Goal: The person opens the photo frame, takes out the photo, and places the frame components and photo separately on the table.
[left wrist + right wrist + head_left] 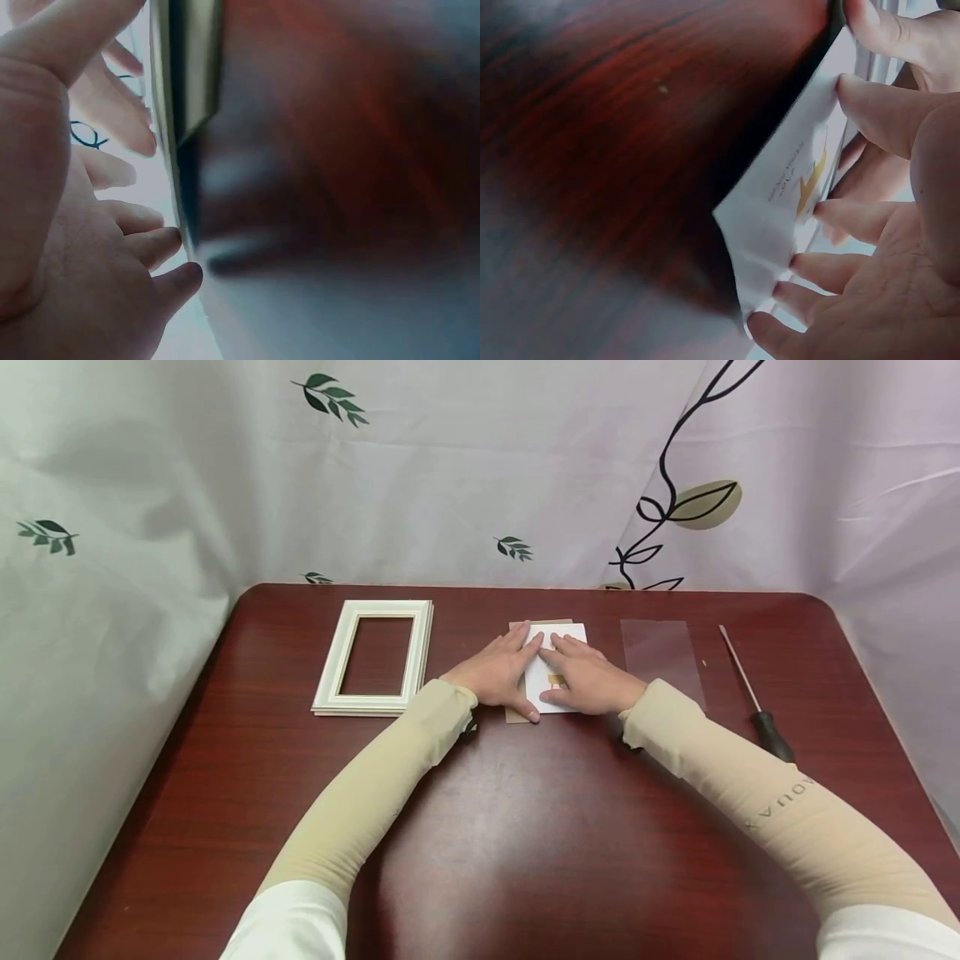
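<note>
A white card [536,681] with a small yellow-brown picture lies over a brown board [517,715] near the far side of the table. The board's edges show beyond the card at the left and the back. My left hand [497,670] spreads over the left part, thumb toward the near edge. From the right, my right hand [588,678] rests its fingertips on the card, and the two hands nearly meet at the top. In the right wrist view, the thumb and fingertips touch the printed face of the card [780,202]; its lines of text are too blurred to read.
A white picture frame [330,672] lies at the left on the dark red table [510,860]. Right of the hands are a clear sheet [660,652] and a screwdriver [767,731] with a black handle. A patterned curtain [450,485] hangs behind the table.
</note>
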